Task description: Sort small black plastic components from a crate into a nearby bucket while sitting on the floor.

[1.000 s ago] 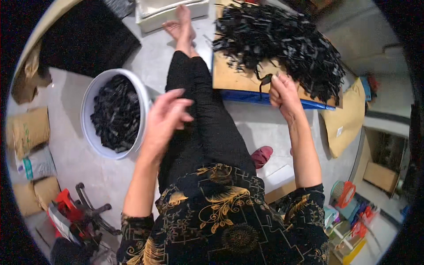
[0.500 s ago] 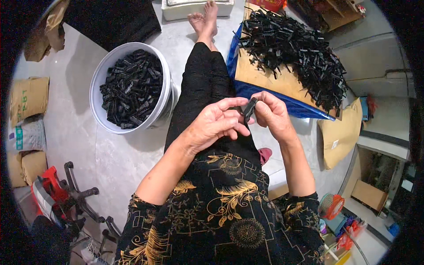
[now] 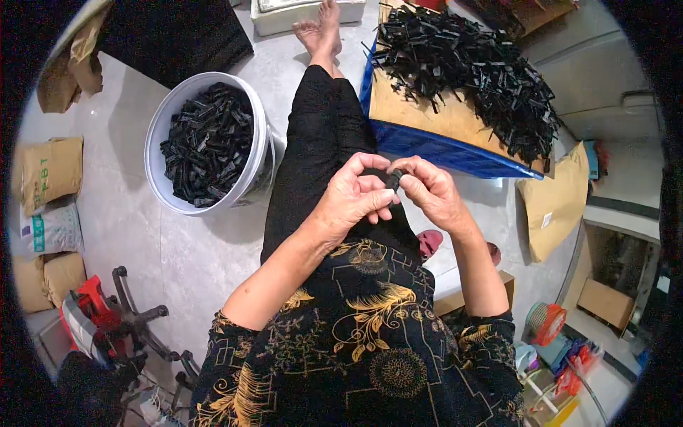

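A small black plastic piece [image 3: 395,179] sits between my two hands above my lap, mostly covered by the fingertips. My left hand [image 3: 356,193] pinches it from the left with thumb and fingers. From the other side, the thumb and forefinger of my right hand [image 3: 430,191] close on it as well. Left of my legs stands a white bucket [image 3: 154,135] nearly full of similar black pieces [image 3: 210,146]. To the right, a heap of thin black plastic pieces [image 3: 462,67] covers much of a wooden board [image 3: 398,107].
The board rests on a blue crate [image 3: 427,148]. Beside it leans a tan package [image 3: 555,206]. Stacked sacks [image 3: 51,174] and a black chair base [image 3: 142,313] lie at the left. A white box [image 3: 306,16] stands beyond my feet, and an orange-rimmed basket [image 3: 548,324] at the lower right.
My hands have drawn closer together around the black piece, and the left fingers have curled in more. The piece is turned and more hidden. The whole view has shifted slightly.
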Demonstrator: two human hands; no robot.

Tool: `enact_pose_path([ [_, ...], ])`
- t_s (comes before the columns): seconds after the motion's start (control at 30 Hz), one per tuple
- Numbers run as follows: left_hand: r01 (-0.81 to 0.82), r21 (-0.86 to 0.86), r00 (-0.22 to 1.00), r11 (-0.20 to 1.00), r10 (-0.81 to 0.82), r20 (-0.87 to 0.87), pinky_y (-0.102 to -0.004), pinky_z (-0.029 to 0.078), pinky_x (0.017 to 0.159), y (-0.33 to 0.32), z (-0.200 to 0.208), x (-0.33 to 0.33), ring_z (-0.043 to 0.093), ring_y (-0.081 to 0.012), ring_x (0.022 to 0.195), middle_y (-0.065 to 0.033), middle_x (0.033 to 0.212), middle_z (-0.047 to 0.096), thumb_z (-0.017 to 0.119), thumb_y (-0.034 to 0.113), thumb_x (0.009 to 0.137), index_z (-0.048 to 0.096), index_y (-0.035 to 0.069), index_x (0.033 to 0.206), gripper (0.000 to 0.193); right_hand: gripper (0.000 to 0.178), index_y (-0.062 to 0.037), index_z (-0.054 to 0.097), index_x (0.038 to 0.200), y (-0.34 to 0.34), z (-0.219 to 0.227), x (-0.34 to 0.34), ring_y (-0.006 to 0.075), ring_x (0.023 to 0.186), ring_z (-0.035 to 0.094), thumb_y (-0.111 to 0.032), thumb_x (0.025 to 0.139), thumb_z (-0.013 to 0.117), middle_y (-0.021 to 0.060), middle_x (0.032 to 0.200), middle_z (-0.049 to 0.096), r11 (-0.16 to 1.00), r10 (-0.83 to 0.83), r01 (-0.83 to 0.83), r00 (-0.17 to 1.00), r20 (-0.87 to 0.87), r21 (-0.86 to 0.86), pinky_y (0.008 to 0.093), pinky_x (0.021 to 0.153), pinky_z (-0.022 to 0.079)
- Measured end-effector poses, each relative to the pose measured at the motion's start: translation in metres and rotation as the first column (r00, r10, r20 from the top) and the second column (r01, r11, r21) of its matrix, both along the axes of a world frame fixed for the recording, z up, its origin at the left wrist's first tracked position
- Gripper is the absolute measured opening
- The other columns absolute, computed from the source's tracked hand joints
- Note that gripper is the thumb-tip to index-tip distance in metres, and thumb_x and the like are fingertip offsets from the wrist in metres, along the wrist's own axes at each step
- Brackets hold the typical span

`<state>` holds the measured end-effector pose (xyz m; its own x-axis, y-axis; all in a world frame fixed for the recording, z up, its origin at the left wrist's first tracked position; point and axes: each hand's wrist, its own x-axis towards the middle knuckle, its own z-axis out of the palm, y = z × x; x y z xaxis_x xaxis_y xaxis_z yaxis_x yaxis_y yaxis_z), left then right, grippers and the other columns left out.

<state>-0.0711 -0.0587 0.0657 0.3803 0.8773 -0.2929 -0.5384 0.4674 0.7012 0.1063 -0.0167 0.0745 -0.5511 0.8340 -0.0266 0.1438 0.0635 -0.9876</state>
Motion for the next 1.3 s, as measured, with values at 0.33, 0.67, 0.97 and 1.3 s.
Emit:
enact_pose_path([
  [0.33,-0.110,0.096,0.924,0.989,0.137,-0.357,-0.0158,0.045,0.057,0.013,-0.002,0.021,0.053,-0.0031,0.064,0.0013,0.079,0.055,0.060,-0.001,0.081,0.052,0.003,0.116,0.036,0.035,-0.0055,0.043,0.122,-0.017,-0.009,-0.002,0.0023,0.050,0.034,-0.029,0.096,0.042,-0.0062,0.061,0.040,0.903,-0.249,0.221,0.968,-0.028,-0.368,0.0177,0.043,0.025],
  [0.67,-0.017,0.345,0.687,0.938,0.262,-0.678,-0.0182,0.044,0.058,0.024,-0.010,0.031,0.046,-0.0022,0.064,0.0026,0.080,0.055,0.060,-0.005,0.078,0.059,0.004,0.112,0.036,0.035,-0.0079,0.039,0.126,-0.009,-0.019,-0.004,0.0016,0.051,0.034,-0.024,0.096,0.044,-0.0070,0.063,0.039,0.881,-0.247,0.207,0.968,-0.041,-0.425,0.0173,0.044,0.026],
  [0.97,0.154,0.616,0.437,0.772,0.506,-0.744,-0.0305,0.048,0.059,0.032,-0.013,0.034,0.060,-0.0242,0.069,-0.0107,0.086,0.059,0.057,-0.006,0.074,0.061,0.008,0.108,0.036,0.028,-0.0109,0.042,0.122,-0.005,-0.027,-0.010,0.0022,0.047,0.029,-0.022,0.096,0.042,-0.0082,0.058,0.033,0.857,-0.301,0.200,0.942,-0.146,-0.475,0.0175,0.041,0.024],
  [1.3,-0.081,0.399,0.708,0.913,0.334,-0.622,-0.0249,0.049,0.060,0.028,-0.021,0.022,0.061,-0.0121,0.070,-0.0066,0.081,0.059,0.053,-0.001,0.085,0.047,0.008,0.118,0.035,0.022,-0.0107,0.048,0.114,0.005,-0.032,-0.007,0.0011,0.049,0.033,-0.021,0.095,0.045,-0.0077,0.064,0.042,0.916,-0.180,0.169,0.984,0.003,-0.363,0.0175,0.041,0.025],
])
